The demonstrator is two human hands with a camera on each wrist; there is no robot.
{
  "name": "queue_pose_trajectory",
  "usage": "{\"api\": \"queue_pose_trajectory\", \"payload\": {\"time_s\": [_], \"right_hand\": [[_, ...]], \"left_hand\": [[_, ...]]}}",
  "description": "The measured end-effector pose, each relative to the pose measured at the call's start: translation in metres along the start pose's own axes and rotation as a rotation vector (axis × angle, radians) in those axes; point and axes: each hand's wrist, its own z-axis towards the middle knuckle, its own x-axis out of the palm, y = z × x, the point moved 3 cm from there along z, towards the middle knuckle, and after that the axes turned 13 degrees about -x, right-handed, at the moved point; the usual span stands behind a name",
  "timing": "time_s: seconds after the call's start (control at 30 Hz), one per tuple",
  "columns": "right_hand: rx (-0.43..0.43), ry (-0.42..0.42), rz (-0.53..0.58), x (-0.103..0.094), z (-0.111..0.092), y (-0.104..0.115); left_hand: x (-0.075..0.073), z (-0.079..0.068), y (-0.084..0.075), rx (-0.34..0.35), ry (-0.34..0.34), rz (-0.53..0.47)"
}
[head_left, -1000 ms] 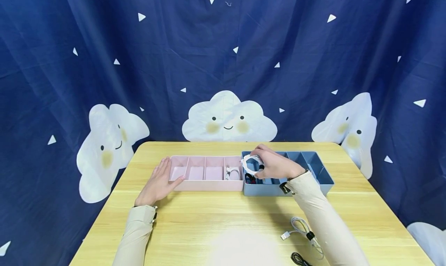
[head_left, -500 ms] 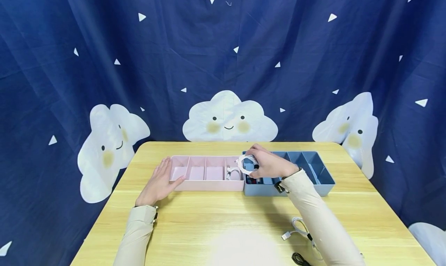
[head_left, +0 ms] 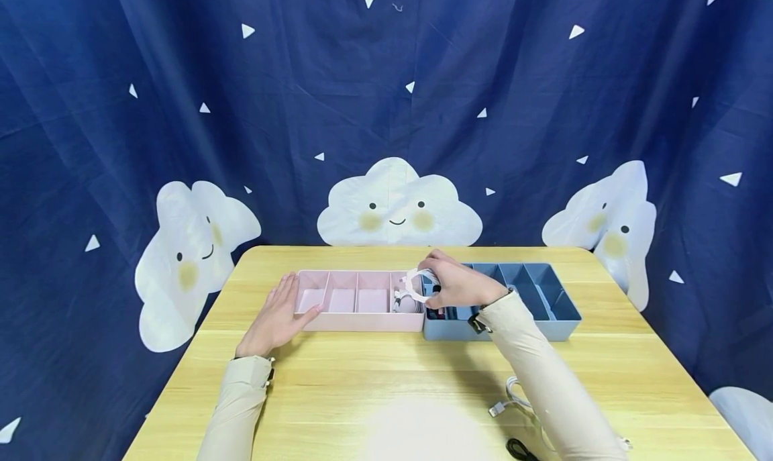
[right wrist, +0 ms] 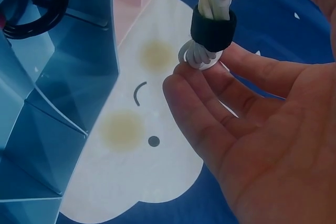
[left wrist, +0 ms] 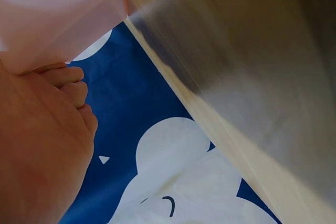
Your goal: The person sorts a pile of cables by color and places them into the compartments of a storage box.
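My right hand (head_left: 461, 281) pinches a coiled white cable (head_left: 408, 285) between thumb and fingers. It holds the coil above the seam where the pink divided box (head_left: 362, 322) meets the blue divided box (head_left: 465, 331). In the right wrist view a black strap (right wrist: 212, 31) binds the white cable at my fingertips. Another white cable (head_left: 409, 306) lies in the pink box's rightmost compartment, partly hidden by the held coil. My left hand (head_left: 272, 320) rests against the pink box's left end, fingers straight, thumb over its front rim.
A white USB cable (head_left: 498, 408) lies on the wooden table (head_left: 338, 380) at front right, partly under my right sleeve. Closer to the front edge is a black cable (head_left: 519, 449). Inside the blue box sits a dark coiled cable (right wrist: 42, 27).
My right hand has moved left with the white coil, from over the blue box's left compartment to the pink box's right end. The left hand stays in place.
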Motion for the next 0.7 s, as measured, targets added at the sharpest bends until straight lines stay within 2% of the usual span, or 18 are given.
{"api": "queue_pose_trajectory", "payload": {"time_s": [0.7], "right_hand": [[-0.029,0.013,-0.019,0.009,0.018,-0.001]], "left_hand": [[0.001,0.0,0.001,0.003,0.001,0.004]]}}
